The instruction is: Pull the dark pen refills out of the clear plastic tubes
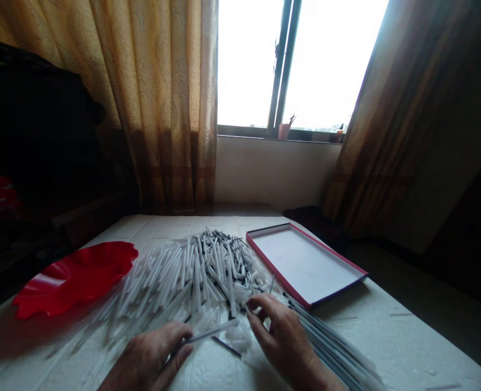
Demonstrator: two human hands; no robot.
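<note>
Indoors, white table [407,347], plastic tubes [175,277], curtained window [246,65]

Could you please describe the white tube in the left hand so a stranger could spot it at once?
On the white textured table, just nearer than the big heap of thin white plastic tubes, the left hand rests at the bottom edge. Its fingertips pinch one translucent white tube, slanting up-right toward the right hand. Unlike the heaped tubes, it runs crosswise and alone.
</note>
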